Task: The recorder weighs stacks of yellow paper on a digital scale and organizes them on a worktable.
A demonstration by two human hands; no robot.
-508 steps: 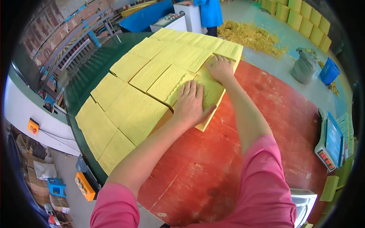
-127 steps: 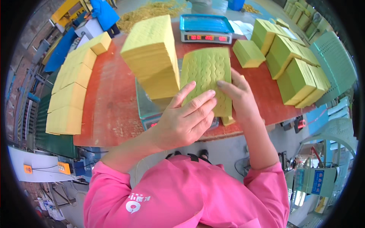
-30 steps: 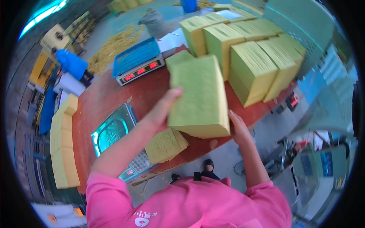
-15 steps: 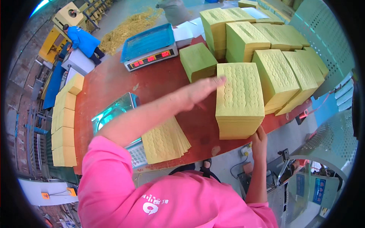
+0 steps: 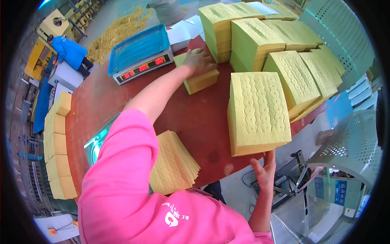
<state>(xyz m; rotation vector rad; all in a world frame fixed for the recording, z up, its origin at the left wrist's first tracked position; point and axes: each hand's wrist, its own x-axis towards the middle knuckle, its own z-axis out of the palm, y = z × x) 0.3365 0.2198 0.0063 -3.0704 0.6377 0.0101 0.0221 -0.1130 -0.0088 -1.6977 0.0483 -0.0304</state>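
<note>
My left hand (image 5: 200, 63) reaches across the red table and is wrapped over the top of a short stack of yellow paper (image 5: 203, 83), beside a blue-topped scale. Its fingertips are partly hidden. Nearer me, a tall stack of embossed yellow paper (image 5: 259, 112), patterned with rows of linked rounds, stands by the table's front edge. My right hand (image 5: 265, 173) is at this stack's lower near edge, thumb apart from the fingers; some fingertips are out of sight behind the paper. A fanned pile of embossed yellow sheets (image 5: 172, 164) lies close to my body.
A digital scale with a blue tray (image 5: 140, 53) stands at the far left of the red table (image 5: 191, 122). Several tall yellow paper stacks (image 5: 258, 38) fill the right rear. A second scale (image 5: 95, 148) is partly behind my arm. A person in blue (image 5: 70, 53) stands beyond.
My left hand has moved from beside the tall embossed stack to the short stack farther back. My right hand stays by the tall stack, its thumb now spread. The view has shifted.
</note>
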